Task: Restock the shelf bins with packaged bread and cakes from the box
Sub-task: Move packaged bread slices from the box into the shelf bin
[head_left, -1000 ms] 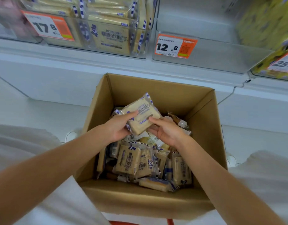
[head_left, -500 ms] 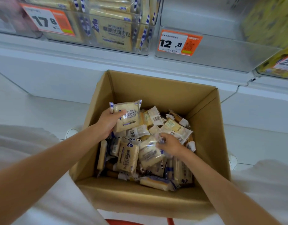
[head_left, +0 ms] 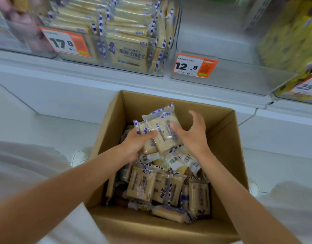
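Observation:
An open cardboard box point(head_left: 222, 138) in front of me holds several wrapped bread packs point(head_left: 142, 184) with blue-and-white striped edges. Above the pile my left hand point(head_left: 135, 145) grips two bread packs point(head_left: 162, 131) stacked together, thumb on top. My right hand point(head_left: 193, 134) is at the right edge of the upper pack, fingers spread and lifted, its thumb touching the wrapper. On the shelf above, a clear bin point(head_left: 116, 50) marked 17.8 is filled with the same bread. The clear bin point(head_left: 230, 73) marked 12.8 beside it shows nothing inside.
A clear bin point(head_left: 296, 41) with yellow packs stands at the upper right, and another bin point(head_left: 19, 32) with pinkish packs at the upper left. A white shelf ledge point(head_left: 81, 95) runs behind the box. White cloth lies at both lower sides.
My right hand has come up from the pile and brought a second bread pack against the one my left hand held. Both hands are now together higher in the box.

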The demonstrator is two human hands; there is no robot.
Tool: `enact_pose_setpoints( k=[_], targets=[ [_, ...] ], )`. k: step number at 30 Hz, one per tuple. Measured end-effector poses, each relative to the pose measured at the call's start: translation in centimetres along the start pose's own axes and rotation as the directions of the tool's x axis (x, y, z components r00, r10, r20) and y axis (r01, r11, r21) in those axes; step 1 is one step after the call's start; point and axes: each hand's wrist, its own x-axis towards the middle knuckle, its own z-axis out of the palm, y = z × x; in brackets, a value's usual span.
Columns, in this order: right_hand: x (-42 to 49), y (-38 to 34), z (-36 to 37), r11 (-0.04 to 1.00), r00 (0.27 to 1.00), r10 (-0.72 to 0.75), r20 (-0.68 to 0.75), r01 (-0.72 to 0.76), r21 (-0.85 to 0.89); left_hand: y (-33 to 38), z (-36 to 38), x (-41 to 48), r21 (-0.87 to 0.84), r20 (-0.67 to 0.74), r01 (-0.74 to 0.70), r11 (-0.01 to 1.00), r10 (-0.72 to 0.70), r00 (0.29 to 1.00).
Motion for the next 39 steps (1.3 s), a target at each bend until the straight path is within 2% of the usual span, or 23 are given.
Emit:
enact_pose_setpoints(
  k=[1, 3, 5, 7, 9, 12, 14, 16, 18, 19, 21, 24, 26, 27, 29, 32, 34, 39],
  targets=[
    [0.1, -0.1, 0.1, 0.996, 0.996, 0.058, 0.066, -0.063, 0.067, 0.4, 0.0, -0.1, -0.065, 0.021, 0.009, 0.998, -0.008, 1.000],
    [0.3, -0.4, 0.6, 0.985, 0.975, 0.060, 0.216, -0.093, 0.147, 1.5, 0.1, -0.5, -0.093, 0.123, 0.014, 0.996, -0.002, 0.992],
    [0.8, -1.4, 0.4, 0.981, 0.974, 0.001, 0.226, -0.044, 0.187, 2.6, -0.4, -1.0, -0.110, 0.258, 0.038, 0.993, -0.008, 0.966],
    [1.6, -2.6, -0.4, 0.990, 0.975, -0.075, 0.208, 0.048, 0.132, 3.9, -1.5, -1.5, -0.175, 0.372, 0.080, 0.981, -0.009, 0.928],
    [2.4, -3.9, -1.1, 0.987, 0.957, -0.155, 0.244, 0.158, 0.007, 5.1, -2.8, -2.1, -0.205, 0.428, 0.118, 0.972, -0.019, 0.903],
    [2.4, -6.7, -1.0, 0.964, 0.911, -0.228, 0.343, 0.262, -0.055, 6.5, -3.6, -2.6, -0.066, 0.368, 0.040, 0.997, -0.013, 0.930],
    [2.1, -9.3, -0.5, 0.965, 0.925, -0.245, 0.290, 0.261, -0.017, 7.9, -3.8, -3.3, -0.031, 0.251, -0.042, 0.999, 0.048, 0.967],
    [2.0, -12.2, -0.3, 0.988, 0.966, -0.131, 0.224, 0.108, 0.113, 9.6, -4.6, -4.1, -0.098, 0.149, -0.114, 0.989, 0.128, 0.981],
    [2.2, -14.7, -0.2, 0.951, 0.954, 0.006, 0.300, -0.098, 0.293, 11.7, -5.8, -4.7, -0.137, 0.114, -0.191, 0.972, 0.207, 0.972],
    [2.6, -15.6, 0.0, 0.916, 0.929, 0.016, 0.370, -0.161, 0.366, 12.8, -6.6, -4.7, -0.126, 0.102, -0.233, 0.964, 0.247, 0.964],
    [3.0, -18.3, 0.5, 0.884, 0.904, -0.022, 0.428, -0.182, 0.430, 15.6, -7.9, -5.4, -0.027, 0.043, -0.324, 0.946, 0.325, 0.945],
    [4.5, -22.3, 1.3, 0.866, 0.943, -0.045, 0.329, -0.127, 0.483, 19.8, -9.6, -6.5, 0.278, -0.106, -0.464, 0.841, 0.507, 0.855],
    [6.0, -25.1, 1.8, 0.839, 0.959, -0.077, 0.273, -0.085, 0.537, 22.5, -11.1, -6.9, 0.472, -0.227, -0.517, 0.714, 0.665, 0.712],
    [6.9, -26.1, 2.0, 0.819, 0.963, -0.096, 0.252, -0.068, 0.570, 23.7, -11.9, -6.6, 0.560, -0.242, -0.526, 0.641, 0.733, 0.635],
    [9.0, -28.0, 2.8, 0.809, 0.964, -0.127, 0.233, -0.035, 0.586, 25.8, -13.7, -5.5, 0.655, -0.200, -0.531, 0.538, 0.801, 0.565],
    [12.4, -30.6, 3.9, 0.813, 0.964, -0.167, 0.205, 0.017, 0.582, 29.3, -16.3, -3.0, 0.733, -0.164, -0.508, 0.452, 0.843, 0.513],
    [14.9, -31.8, 4.6, 0.824, 0.966, -0.185, 0.181, 0.052, 0.564, 31.6, -17.6, -1.1, 0.723, -0.126, -0.551, 0.417, 0.864, 0.488],
    [21.5, -34.0, 7.0, 0.818, 0.975, -0.209, 0.069, 0.136, 0.559, 36.8, -19.8, 3.7, 0.702, -0.074, -0.571, 0.425, 0.841, 0.536]
  ],
)
